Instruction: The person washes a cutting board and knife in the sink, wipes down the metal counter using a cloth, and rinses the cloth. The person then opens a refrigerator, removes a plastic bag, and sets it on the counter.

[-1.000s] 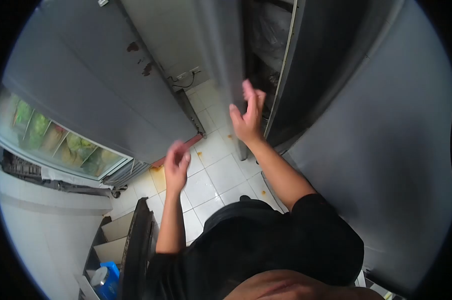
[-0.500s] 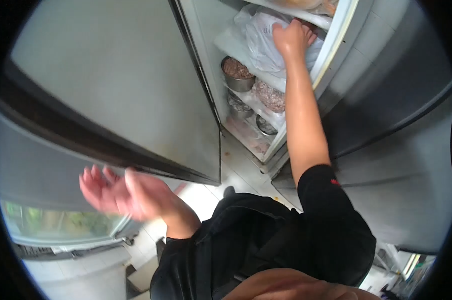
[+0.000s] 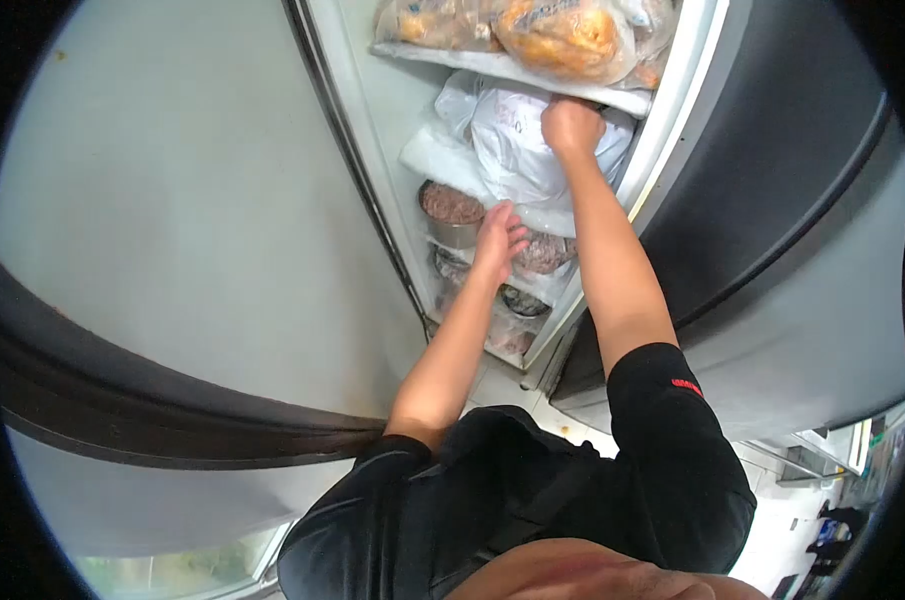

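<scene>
A white plastic bag (image 3: 515,140) with small dark marks sits on a middle shelf of the open freezer. At its upper right, my right hand (image 3: 574,125) is closed on it, its fingertips hidden. My left hand (image 3: 500,243) reaches in just below the bag, fingers apart, holding nothing. Beside it on the left stands a metal pot (image 3: 452,213) of brownish, frosty food. Behind and right of my left fingers lies a bag of frosty ground-looking food (image 3: 545,252).
Clear bags of orange-brown food (image 3: 562,38) lie on the shelf above, whose white edge (image 3: 512,70) overhangs my right hand. The freezer door (image 3: 192,220) stands open at left. A dark appliance panel (image 3: 772,150) borders the right side. Another metal container (image 3: 522,300) sits lower down.
My left hand has swung from beside the door into the freezer, below the white bag. My right hand stays at the bag, now more tightly curled. The view has shifted, showing more of the upper shelf.
</scene>
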Demonstrator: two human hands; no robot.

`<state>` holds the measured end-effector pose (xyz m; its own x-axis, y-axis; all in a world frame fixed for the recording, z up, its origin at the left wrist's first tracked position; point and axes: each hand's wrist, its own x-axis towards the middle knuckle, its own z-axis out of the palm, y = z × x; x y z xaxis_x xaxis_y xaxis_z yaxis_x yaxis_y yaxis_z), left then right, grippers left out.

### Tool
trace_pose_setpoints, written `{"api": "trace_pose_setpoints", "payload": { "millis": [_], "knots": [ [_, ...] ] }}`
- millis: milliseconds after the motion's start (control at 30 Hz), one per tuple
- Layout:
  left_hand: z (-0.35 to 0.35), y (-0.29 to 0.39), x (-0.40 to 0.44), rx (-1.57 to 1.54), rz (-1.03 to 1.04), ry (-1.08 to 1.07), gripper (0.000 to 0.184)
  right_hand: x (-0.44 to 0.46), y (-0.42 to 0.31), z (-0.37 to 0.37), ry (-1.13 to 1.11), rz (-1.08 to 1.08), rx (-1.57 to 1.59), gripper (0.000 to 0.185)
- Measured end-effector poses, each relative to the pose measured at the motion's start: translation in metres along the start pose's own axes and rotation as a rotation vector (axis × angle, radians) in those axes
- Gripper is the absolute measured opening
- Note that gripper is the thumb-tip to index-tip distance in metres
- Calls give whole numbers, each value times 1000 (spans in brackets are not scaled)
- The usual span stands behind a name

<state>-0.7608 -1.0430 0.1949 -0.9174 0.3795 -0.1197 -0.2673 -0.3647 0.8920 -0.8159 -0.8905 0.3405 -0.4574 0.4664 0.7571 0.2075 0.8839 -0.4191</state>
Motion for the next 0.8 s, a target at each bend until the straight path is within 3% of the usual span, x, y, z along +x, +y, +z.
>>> {"api": "trace_pose_setpoints", "payload": {
  "millis": [67,200,300,467,633,700,800],
  "knots": [
    [8,-1,14,-323,-157,-83,78,-4,-2,-18,-207,-22,-41,31],
    [10,1,11,-465,-136,-91,94,-22,-13,-43,-261,29,65,40],
    [-3,4,10,-571,-188,22,95,-38,-27,-61,-327,22,150,40],
    [-15,6,18,-742,-185,-35,98,-71,-40,-86,-366,-8,204,41],
    [-14,11,16,-697,-184,-113,104,-96,-42,-104,-454,-81,226,44],
    [-9,16,6,-665,-84,-258,95,-98,-38,-107,-478,-81,234,45],
    [5,29,-8,-597,-95,-155,93,-99,-38,-105,-507,-86,243,42]
  ]
}}
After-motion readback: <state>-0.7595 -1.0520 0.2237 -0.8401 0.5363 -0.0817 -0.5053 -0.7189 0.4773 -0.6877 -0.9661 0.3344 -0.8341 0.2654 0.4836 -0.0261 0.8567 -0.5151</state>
